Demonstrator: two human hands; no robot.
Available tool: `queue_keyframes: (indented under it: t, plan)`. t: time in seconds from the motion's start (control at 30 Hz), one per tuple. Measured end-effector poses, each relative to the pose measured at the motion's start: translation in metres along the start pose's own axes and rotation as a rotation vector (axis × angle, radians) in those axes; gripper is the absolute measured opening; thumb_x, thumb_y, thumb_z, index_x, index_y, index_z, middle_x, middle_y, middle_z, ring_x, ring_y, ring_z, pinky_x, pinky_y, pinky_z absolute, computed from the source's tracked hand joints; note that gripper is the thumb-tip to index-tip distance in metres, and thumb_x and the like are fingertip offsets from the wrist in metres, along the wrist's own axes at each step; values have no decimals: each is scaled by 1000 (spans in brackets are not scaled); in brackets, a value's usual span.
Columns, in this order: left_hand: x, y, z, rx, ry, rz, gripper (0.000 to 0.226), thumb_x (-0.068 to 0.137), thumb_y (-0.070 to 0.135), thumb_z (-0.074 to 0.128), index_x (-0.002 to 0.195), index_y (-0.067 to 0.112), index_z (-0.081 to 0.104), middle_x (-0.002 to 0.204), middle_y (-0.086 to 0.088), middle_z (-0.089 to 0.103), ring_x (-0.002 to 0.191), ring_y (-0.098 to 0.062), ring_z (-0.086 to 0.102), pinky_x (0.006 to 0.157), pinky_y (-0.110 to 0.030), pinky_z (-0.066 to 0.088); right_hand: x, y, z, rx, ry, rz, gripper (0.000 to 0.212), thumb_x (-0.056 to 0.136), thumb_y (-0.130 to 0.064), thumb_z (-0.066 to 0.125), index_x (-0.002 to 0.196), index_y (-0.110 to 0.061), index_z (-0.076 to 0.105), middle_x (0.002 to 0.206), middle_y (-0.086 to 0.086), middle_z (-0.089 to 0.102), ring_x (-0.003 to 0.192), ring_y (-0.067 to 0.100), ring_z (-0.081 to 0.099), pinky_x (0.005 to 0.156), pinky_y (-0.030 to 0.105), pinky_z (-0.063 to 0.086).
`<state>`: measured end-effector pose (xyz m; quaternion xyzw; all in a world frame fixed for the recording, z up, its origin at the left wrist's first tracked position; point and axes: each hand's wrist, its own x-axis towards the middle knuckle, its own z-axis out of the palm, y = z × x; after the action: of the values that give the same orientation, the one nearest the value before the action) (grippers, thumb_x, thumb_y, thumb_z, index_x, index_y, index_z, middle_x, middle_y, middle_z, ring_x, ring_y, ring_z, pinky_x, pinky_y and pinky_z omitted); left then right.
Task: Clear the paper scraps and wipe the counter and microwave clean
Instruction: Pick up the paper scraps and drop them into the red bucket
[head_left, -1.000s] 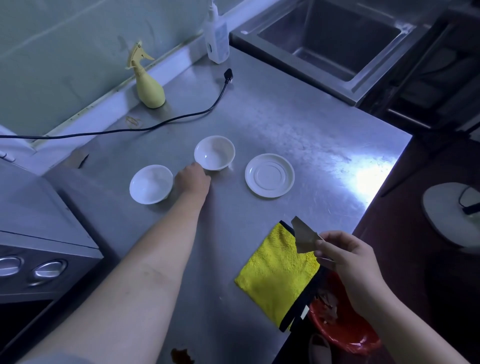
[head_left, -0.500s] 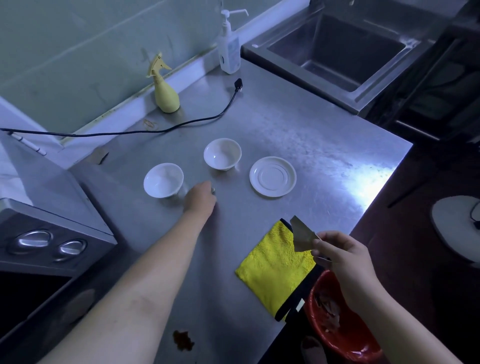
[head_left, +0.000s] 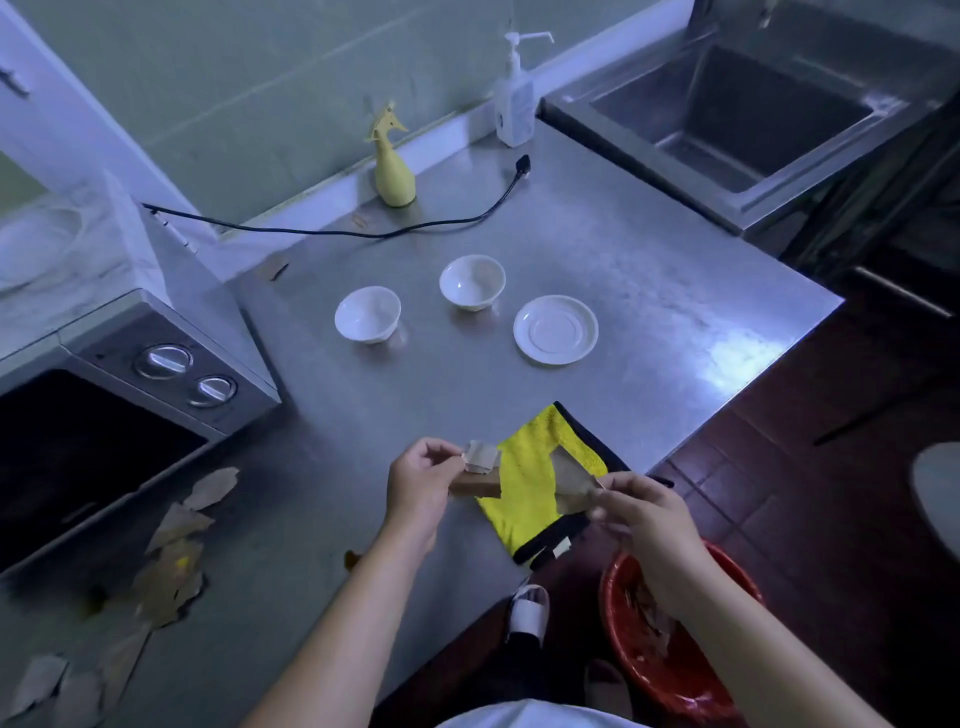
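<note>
My left hand (head_left: 418, 480) pinches small paper scraps (head_left: 480, 460) over the steel counter (head_left: 649, 291), just left of the yellow cloth (head_left: 530, 483). My right hand (head_left: 644, 525) pinches a larger brown paper scrap (head_left: 571, 480) above the cloth's right edge. The cloth, yellow with a black border, lies at the counter's front edge. Several more brown scraps (head_left: 171, 561) lie on the counter at the lower left, in front of the microwave (head_left: 119, 395). A red bin (head_left: 680, 644) holding scraps stands on the floor below my right hand.
Two white bowls (head_left: 368, 314) (head_left: 471, 283) and a white saucer (head_left: 556, 330) sit mid-counter. A yellow spray bottle (head_left: 395, 166), a pump bottle (head_left: 514, 98) and a black power cord (head_left: 415, 226) are at the back. The sink (head_left: 727, 104) lies to the right.
My left hand has drawn back from the bowls to the cloth, now holding scraps. My right hand stays near the cloth's edge with its scrap. The view has pulled back and tilted.
</note>
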<state>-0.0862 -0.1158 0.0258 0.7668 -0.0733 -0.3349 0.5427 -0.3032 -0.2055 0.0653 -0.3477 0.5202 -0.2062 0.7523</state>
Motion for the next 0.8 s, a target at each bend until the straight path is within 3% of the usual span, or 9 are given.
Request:
queue_keyframes:
  t: [0.1, 0.27, 0.37, 0.47, 0.67, 0.8]
  plan:
    - [-44, 4, 5, -105, -95, -45, 28, 81, -9, 64, 68, 13, 75, 68, -8, 72, 53, -13, 60, 47, -19, 43, -9, 3, -5, 16, -125, 53, 11, 90, 5, 62, 85, -5, 63, 72, 17, 61, 54, 13, 58, 58, 24, 53]
    - [-101, 6, 16, -125, -149, -18, 30, 85, -7, 66, 73, 16, 80, 75, -10, 73, 69, -20, 63, 66, -30, 48, -27, 3, -10, 114, -319, 133, 11, 79, -4, 72, 75, -11, 64, 74, 11, 62, 71, 22, 57, 72, 35, 60]
    - [-122, 5, 17, -99, -124, 27, 33, 84, -7, 67, 72, 20, 80, 72, -6, 74, 64, -13, 65, 64, -23, 52, -38, 1, -18, 139, -408, 142, 17, 67, -14, 75, 78, -11, 62, 80, 11, 62, 77, 24, 64, 78, 39, 59]
    - [-142, 5, 14, -112, -81, 51, 30, 83, -10, 66, 72, 15, 78, 71, -10, 75, 62, -13, 70, 60, -19, 52, -47, 5, -24, 126, -461, 137, 20, 69, -14, 72, 83, -8, 59, 88, 16, 64, 87, 27, 66, 83, 43, 57]
    - [-182, 0, 3, -233, -66, 80, 36, 81, -19, 63, 74, 14, 74, 74, -6, 74, 66, -13, 71, 61, -20, 55, -66, 25, -17, 33, -390, 47, 14, 84, 0, 69, 81, -10, 59, 87, 21, 64, 82, 29, 67, 82, 47, 56]
    - [-204, -6, -13, -311, -49, 28, 36, 82, -20, 62, 96, 13, 68, 85, -6, 74, 77, -17, 69, 69, -30, 58, -79, 36, -10, -27, -419, -26, 18, 84, 4, 70, 83, -11, 60, 80, 16, 64, 70, 25, 66, 72, 43, 58]
